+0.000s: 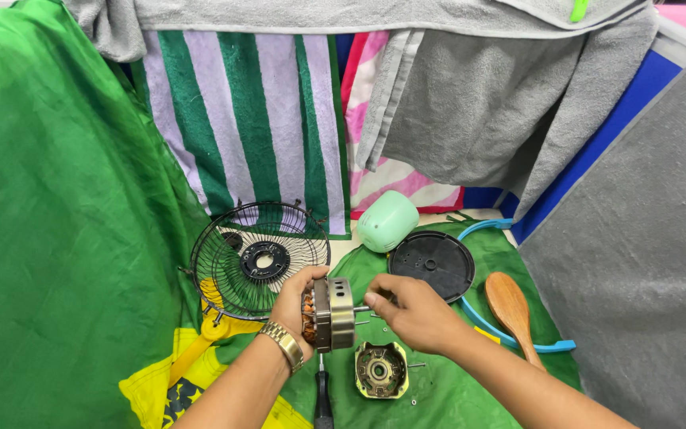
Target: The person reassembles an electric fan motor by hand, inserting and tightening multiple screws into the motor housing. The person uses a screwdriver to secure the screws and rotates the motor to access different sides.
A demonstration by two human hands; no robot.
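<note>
While left hand (pixel 299 298) grips ribbed metal motor (pixel 329 314), coppery windings

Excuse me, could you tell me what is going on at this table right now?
A person holds a small fan motor above a green cloth. The left hand grips the motor body, while the right hand pinches its shaft end. Just below lies a metal motor cover and a screwdriver. A wire fan guard, a mint green housing, a black round plate, a blue ring and a wooden spoon sit around them.
</note>
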